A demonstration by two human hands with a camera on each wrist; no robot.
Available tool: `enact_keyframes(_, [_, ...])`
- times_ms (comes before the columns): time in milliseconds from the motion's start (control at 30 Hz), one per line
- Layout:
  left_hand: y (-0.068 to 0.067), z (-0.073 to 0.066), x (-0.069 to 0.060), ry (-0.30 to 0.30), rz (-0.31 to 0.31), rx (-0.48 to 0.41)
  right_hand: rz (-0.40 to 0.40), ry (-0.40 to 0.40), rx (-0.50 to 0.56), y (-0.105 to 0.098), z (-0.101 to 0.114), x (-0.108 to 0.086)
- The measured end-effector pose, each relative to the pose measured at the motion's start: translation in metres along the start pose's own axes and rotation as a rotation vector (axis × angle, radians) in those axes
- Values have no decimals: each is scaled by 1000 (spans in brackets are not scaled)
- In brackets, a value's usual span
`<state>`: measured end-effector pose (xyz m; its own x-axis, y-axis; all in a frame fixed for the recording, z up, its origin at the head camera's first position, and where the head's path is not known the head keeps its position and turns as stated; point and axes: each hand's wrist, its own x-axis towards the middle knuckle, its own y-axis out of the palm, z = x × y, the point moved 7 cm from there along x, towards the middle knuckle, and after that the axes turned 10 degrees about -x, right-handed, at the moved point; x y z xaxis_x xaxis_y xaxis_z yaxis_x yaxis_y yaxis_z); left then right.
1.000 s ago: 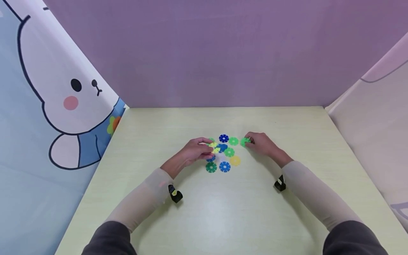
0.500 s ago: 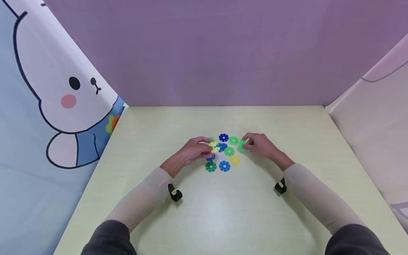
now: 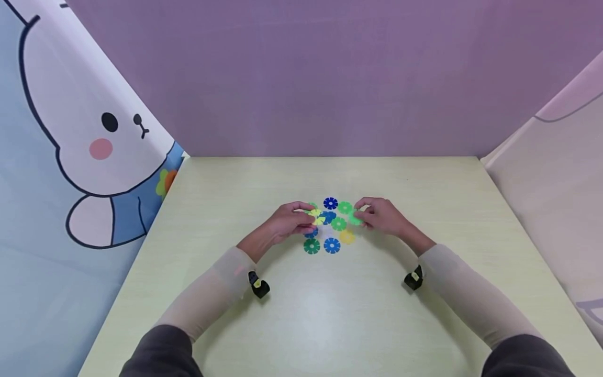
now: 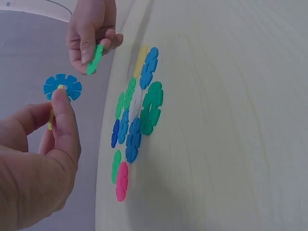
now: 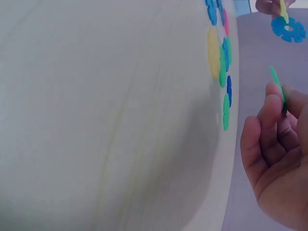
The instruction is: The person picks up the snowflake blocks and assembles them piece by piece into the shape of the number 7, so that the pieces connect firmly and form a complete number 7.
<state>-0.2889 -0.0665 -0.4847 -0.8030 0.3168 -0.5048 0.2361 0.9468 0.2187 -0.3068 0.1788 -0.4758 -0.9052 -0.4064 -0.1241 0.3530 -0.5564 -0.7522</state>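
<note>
My left hand (image 3: 291, 222) pinches a yellow notched plastic disc (image 3: 317, 216) between thumb and fingers, above the table. Slotted crosswise into it is a blue notched disc (image 4: 50, 88), seen clearly in the left wrist view. My right hand (image 3: 383, 215) pinches a light green notched disc (image 4: 95, 60) between thumb and fingertips, also raised off the table. The green disc is to the right of the joined pair, with a gap between them. In the right wrist view the green disc (image 5: 275, 79) appears edge-on, partly covered by fingers.
Several loose discs lie flat below the hands: dark blue (image 3: 331, 203), blue (image 3: 332, 245), dark green (image 3: 312, 246), light green (image 3: 338, 224), yellow (image 3: 347, 237) and pink (image 4: 122, 182). The pale table (image 3: 311, 314) meets a purple backdrop (image 3: 301, 78) at its far edge.
My right hand has shifted slightly left, bringing the green disc closer to the joined discs, and the green disc has turned in its fingers. My left hand stays nearly still.
</note>
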Motion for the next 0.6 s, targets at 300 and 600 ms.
enact_keyframes(300, [3, 0, 2, 14, 3, 2, 9, 43, 137, 3, 4, 0])
enact_keyframes(600, [3, 0, 2, 27, 3, -2, 40, 118, 298, 9, 9, 0])
